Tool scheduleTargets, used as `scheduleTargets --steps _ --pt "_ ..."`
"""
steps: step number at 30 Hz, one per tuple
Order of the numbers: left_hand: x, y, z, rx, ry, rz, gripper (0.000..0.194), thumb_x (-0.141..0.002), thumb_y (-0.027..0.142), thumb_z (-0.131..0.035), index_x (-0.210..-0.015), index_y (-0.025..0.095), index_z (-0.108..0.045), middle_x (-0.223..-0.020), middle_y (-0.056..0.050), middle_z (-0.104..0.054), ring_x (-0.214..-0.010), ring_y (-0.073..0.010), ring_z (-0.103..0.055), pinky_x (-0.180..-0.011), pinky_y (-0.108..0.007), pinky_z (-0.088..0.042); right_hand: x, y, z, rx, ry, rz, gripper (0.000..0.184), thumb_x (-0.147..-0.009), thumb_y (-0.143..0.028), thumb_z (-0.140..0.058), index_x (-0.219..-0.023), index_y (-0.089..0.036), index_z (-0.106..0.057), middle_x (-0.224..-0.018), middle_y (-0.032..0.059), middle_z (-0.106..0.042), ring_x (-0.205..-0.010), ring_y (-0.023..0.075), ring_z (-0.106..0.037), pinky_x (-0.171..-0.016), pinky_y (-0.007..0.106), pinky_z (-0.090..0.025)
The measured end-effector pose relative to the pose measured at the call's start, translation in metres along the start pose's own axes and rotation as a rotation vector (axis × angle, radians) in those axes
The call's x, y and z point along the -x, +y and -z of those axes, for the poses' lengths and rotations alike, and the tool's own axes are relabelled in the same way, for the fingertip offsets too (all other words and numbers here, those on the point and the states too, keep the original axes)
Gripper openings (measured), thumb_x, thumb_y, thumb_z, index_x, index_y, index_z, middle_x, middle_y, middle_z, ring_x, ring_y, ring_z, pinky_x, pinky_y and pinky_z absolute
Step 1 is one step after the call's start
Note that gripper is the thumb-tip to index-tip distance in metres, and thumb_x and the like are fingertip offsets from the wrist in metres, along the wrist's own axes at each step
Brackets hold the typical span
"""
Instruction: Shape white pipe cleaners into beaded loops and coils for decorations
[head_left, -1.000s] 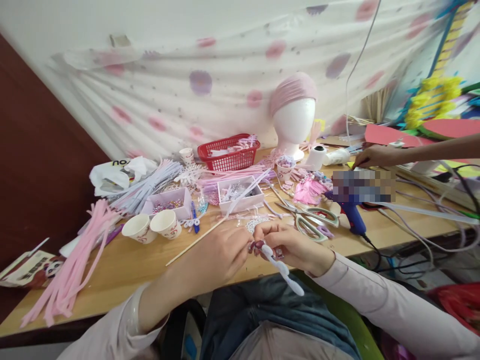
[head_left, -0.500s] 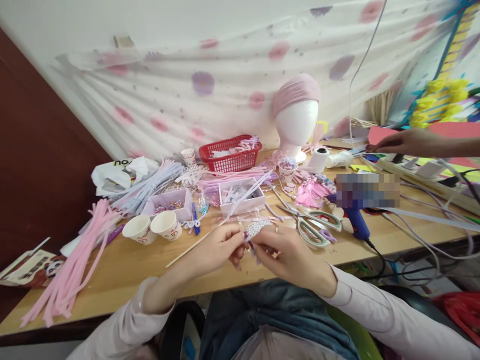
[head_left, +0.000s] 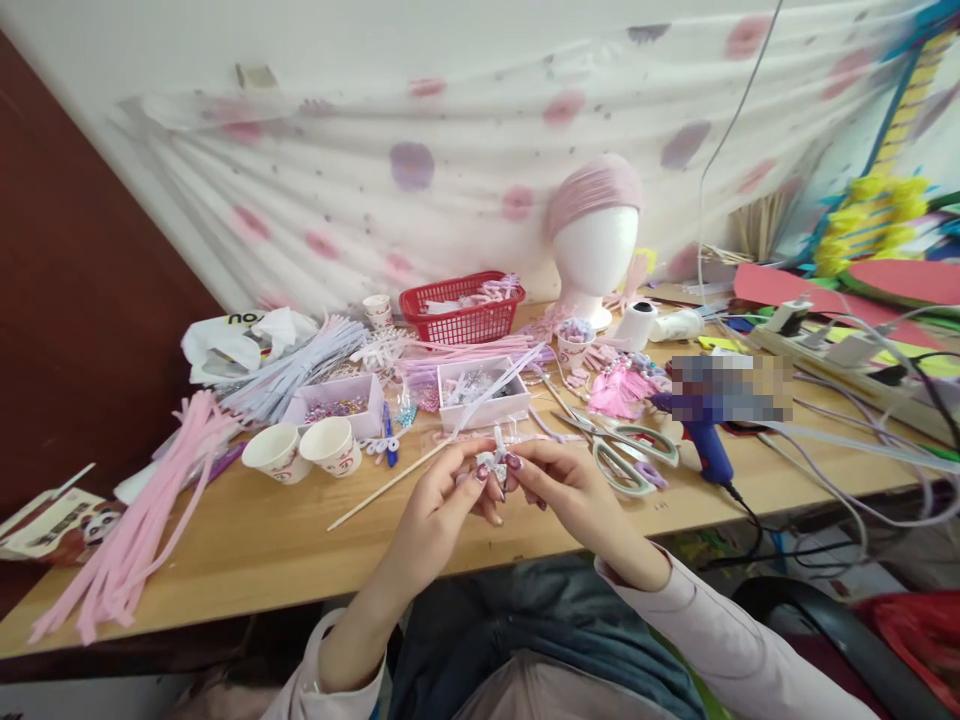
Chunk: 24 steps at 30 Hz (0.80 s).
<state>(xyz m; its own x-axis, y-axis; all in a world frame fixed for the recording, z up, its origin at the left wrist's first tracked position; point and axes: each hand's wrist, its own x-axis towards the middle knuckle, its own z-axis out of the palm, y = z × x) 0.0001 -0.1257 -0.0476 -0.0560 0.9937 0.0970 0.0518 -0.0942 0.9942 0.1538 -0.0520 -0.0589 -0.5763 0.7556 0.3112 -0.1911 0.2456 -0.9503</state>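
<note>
Between both hands, over the table's front edge, is a small white and silvery craft piece point(head_left: 493, 461), partly covered by fingers. My left hand point(head_left: 444, 502) pinches it from the left, thumb on its near side. From the right, the thumb and fingers of my right hand point(head_left: 559, 490) close on the same piece. Just behind lies a white box point(head_left: 484, 415) holding small silvery parts and pale strips. A thin wooden stick point(head_left: 382, 488) lies left of my left hand. Scissors with pale green handles point(head_left: 626, 455) rest beyond my right hand.
Two paper cups point(head_left: 331, 447) and pink fuzzy stems point(head_left: 142, 510) are on the left. A red basket point(head_left: 465, 318) and a white foam head point(head_left: 596, 250) stand behind. On the right are a blue glue gun point(head_left: 709, 450), cables and a power strip point(head_left: 862, 355).
My hands have turned the piece: its pearl-like beaded face showed before, and now a white, crumpled-looking side does. The other person's hand at the right has left the view.
</note>
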Motion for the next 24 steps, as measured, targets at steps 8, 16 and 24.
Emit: scheduleTargets --steps 8,16,24 --pt "0.007 -0.011 -0.004 -1.06 0.204 -0.708 0.025 -0.094 0.009 -0.044 -0.112 0.013 -0.061 -0.095 -0.012 -0.071 -0.087 -0.0221 -0.068 -0.074 -0.031 -0.054 0.0 -0.006 -0.004 0.235 0.026 -0.005 0.036 -0.098 -0.04 -0.05 -0.069 -0.018 -0.055 -0.063 -0.0012 -0.056 -0.061 0.0125 -0.053 -0.059 0.024 -0.041" --pt "0.008 -0.004 -0.015 -0.884 0.3 -0.574 0.016 -0.093 0.016 -0.046 -0.084 0.018 -0.059 -0.072 -0.003 -0.063 -0.063 -0.0155 -0.061 -0.06 -0.025 -0.047 0.007 -0.002 -0.012 0.197 0.106 0.097 0.037 -0.101 -0.033 -0.044 -0.067 -0.02 -0.045 -0.065 -0.0021 -0.046 -0.063 0.0133 -0.044 -0.059 0.025 -0.036" --pt "0.005 0.011 -0.007 0.273 -0.063 0.258 0.027 -0.075 0.041 -0.065 -0.067 0.017 -0.056 -0.048 0.006 -0.046 -0.038 -0.0085 -0.045 -0.043 -0.023 -0.046 0.016 -0.002 -0.003 0.129 -0.118 0.19 0.034 -0.102 -0.039 -0.043 -0.076 -0.019 -0.053 -0.072 0.0003 -0.048 -0.067 0.0148 -0.046 -0.064 0.028 -0.036"
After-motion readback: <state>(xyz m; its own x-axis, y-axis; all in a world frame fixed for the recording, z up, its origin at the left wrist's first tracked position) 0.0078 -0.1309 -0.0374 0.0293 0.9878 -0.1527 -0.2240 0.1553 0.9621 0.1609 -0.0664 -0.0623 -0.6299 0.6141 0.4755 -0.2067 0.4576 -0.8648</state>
